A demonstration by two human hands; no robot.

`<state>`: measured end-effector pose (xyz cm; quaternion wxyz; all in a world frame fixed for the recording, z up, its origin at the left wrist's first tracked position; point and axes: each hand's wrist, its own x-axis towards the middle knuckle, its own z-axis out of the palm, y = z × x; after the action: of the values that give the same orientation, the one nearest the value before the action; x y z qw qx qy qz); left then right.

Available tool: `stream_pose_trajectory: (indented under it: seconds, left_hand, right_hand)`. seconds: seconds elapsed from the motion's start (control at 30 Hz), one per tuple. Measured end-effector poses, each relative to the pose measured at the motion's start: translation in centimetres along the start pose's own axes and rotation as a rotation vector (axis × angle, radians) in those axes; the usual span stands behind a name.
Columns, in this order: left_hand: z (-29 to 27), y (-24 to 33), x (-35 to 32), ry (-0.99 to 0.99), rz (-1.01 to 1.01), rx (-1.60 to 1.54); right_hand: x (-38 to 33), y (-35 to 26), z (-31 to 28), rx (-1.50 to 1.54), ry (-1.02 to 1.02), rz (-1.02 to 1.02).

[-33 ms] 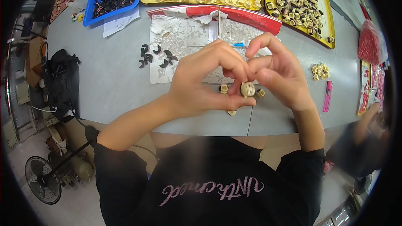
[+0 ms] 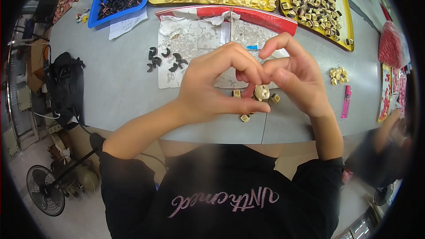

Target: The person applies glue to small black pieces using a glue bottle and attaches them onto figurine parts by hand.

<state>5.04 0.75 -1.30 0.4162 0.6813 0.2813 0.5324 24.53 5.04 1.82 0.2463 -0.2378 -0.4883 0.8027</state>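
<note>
Between its thumb and fingers, my left hand (image 2: 212, 82) pinches a small cream piece (image 2: 262, 92) with dark spots on its face and a dark edge at its left. My right hand (image 2: 299, 77) meets the left fingertips just above the piece, its thumb and a finger drawn together. Whatever those right fingertips hold is too small or hidden to make out. Under the hands, several similar cream-and-black pieces (image 2: 245, 118) lie on the grey table (image 2: 119, 93). Left of my hands, black curved pieces (image 2: 173, 67) are scattered partly on a stained white sheet (image 2: 168, 77).
Beyond the sheet runs a red-and-white strip (image 2: 261, 21). A blue tray (image 2: 92, 21) of black pieces and yellow trays (image 2: 152, 1) of cream pieces stand at the back. Rightward are a small cream pile (image 2: 339, 75), a pink lighter (image 2: 346, 102) and another person (image 2: 376, 150).
The cream piece has tilted slightly upward in my left fingers. My right thumb and finger have shifted a little; the arms stay in place.
</note>
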Motion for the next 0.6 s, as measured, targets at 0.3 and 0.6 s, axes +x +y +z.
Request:
stream_pose_trajectory:
  seconds: [0.3,0.6]
  left_hand:
    - [0.15,-0.52,-0.26,0.067,-0.217,-0.406]
    - [0.21,-0.53,-0.52,0.031,-0.263,-0.457]
  right_hand:
    - [-0.24,0.07,0.28,-0.467,0.088,-0.449]
    - [-0.11,-0.05,0.27,-0.695,0.026,-0.491]
